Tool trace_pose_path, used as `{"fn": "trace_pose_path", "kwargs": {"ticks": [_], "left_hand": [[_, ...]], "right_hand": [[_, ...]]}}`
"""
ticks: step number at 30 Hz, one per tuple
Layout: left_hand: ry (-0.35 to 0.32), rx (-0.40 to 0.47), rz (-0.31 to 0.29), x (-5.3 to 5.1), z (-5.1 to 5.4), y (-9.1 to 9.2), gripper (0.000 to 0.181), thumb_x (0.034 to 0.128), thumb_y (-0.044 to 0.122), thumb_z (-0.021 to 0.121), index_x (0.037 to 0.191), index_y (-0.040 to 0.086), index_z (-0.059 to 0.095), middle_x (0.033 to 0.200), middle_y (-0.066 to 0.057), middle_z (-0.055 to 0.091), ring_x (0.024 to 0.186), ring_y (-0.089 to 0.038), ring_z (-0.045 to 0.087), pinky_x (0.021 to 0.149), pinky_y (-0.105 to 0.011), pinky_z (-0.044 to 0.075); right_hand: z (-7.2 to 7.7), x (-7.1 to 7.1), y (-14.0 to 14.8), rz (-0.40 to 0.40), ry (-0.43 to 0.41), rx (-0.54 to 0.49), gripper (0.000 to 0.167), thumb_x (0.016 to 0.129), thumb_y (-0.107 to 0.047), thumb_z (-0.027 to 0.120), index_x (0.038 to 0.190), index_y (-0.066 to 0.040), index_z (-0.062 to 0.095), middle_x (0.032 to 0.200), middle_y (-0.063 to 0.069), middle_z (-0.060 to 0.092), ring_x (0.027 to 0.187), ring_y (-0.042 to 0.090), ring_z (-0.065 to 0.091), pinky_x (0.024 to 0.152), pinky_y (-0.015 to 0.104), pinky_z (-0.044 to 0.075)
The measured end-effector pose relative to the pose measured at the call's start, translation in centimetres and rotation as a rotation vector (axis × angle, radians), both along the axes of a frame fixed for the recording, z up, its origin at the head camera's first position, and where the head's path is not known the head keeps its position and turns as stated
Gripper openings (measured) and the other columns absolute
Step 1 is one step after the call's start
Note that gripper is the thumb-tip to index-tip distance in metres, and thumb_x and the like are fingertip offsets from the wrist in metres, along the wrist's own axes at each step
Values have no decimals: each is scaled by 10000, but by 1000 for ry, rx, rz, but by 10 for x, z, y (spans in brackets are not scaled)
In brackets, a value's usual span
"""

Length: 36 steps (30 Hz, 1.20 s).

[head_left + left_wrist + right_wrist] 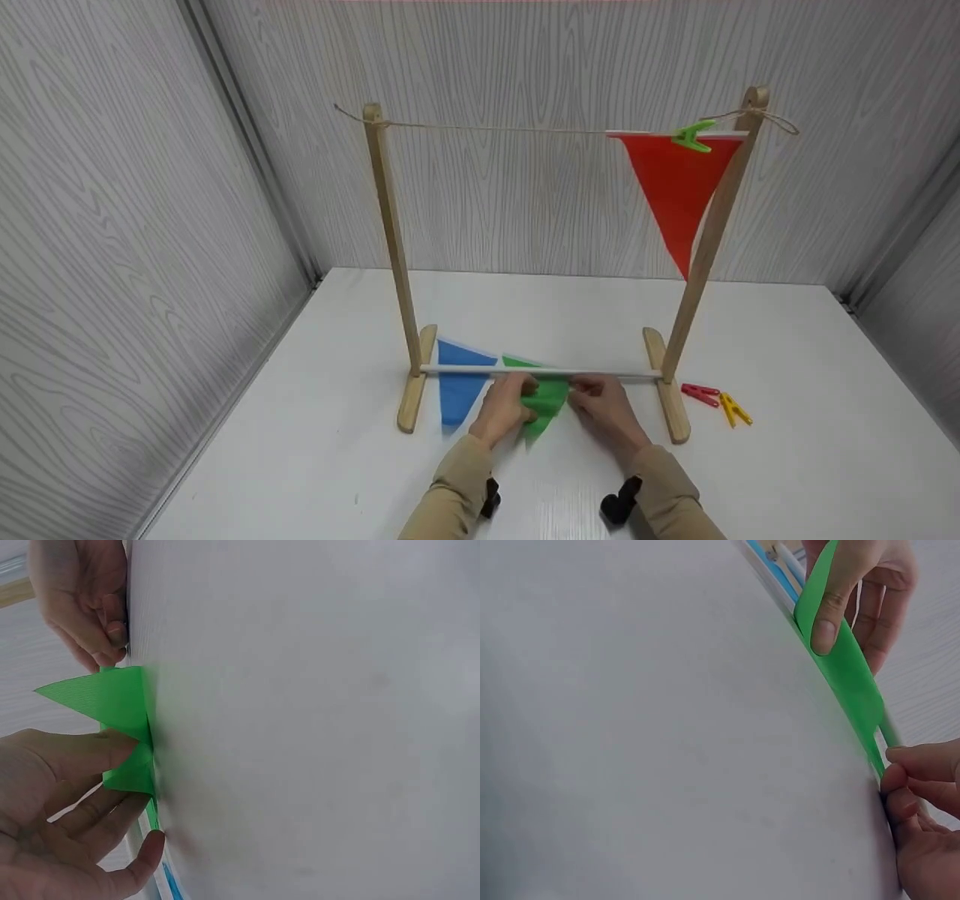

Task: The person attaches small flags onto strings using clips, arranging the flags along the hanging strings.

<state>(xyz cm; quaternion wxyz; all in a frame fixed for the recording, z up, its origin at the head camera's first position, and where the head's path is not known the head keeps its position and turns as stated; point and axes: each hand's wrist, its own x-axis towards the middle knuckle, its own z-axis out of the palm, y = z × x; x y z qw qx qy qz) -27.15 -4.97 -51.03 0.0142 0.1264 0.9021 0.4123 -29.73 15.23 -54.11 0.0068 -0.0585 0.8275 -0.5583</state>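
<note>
A green triangular pennant [546,399] lies partly lifted and bent at the white crossbar [615,373] of a wooden stand. My left hand [504,409] pinches it near its left side, the thumb [112,748] lying over the cloth. At the pennant's right corner, my right hand [928,799] pinches the edge between thumb and fingertips. Left of the hands, a blue pennant [457,399] lies on the table under the crossbar. A red pennant [679,187] hangs from the string [487,128], held by a green clothespin [694,137] near the right post.
A wooden post [394,232] rises on the left and another post [712,225] on the right, each on a foot. Right of the stand lie a red clothespin [701,394] and a yellow clothespin [735,409] on the white table [300,420]. Panelled walls enclose the back and sides.
</note>
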Motion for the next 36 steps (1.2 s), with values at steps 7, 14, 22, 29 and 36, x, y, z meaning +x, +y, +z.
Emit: {"fn": "trace_pose_path", "kwargs": {"ticks": [7, 14, 22, 29, 36], "left_hand": [[-38, -9, 1, -1, 1, 1, 432, 778, -32, 802, 1189, -29, 671, 1212, -190, 669, 1132, -327, 602, 1018, -517, 502], [-60, -12, 30, 2, 0, 2, 452, 784, -14, 804, 1215, 17, 674, 1209, -161, 629, 1124, -294, 567, 1024, -503, 490], [-23, -55, 31, 3, 2, 6, 436, 762, 4, 829, 1177, 45, 703, 1175, -144, 651, 1126, -315, 581, 1016, -507, 485], [-3, -87, -1, 0, 0, 4, 449, 752, 40, 849, 1177, 51, 707, 1182, -123, 685, 1149, -323, 608, 1020, -528, 474], [54, -120, -4, -4, -1, 3, 508, 716, 90, 890, 1179, 17, 692, 1134, -151, 603, 1107, -327, 531, 958, -518, 496]], "right_hand": [[-1, 0, 0, -67, -4, 40, 241, 928, -66, 669, 1148, 4, 738, 800, 30, 646, 670, 87, 507, 564, 188, 416], [-3, -1, 0, -88, 0, 76, 210, 977, -132, 642, 1123, -31, 755, 712, -15, 592, 607, 87, 492, 532, 199, 403], [-2, 0, 3, -34, 70, 151, 262, 863, -92, 770, 1116, -27, 758, 814, 31, 620, 738, 131, 474, 627, 236, 380], [-3, -1, 5, -22, 118, 205, 336, 821, -81, 814, 1147, -29, 748, 812, 48, 641, 739, 118, 485, 657, 218, 401], [-4, -2, 7, 10, 131, 212, 297, 827, -74, 801, 1115, -19, 751, 789, 46, 631, 723, 113, 487, 646, 213, 406]]}}
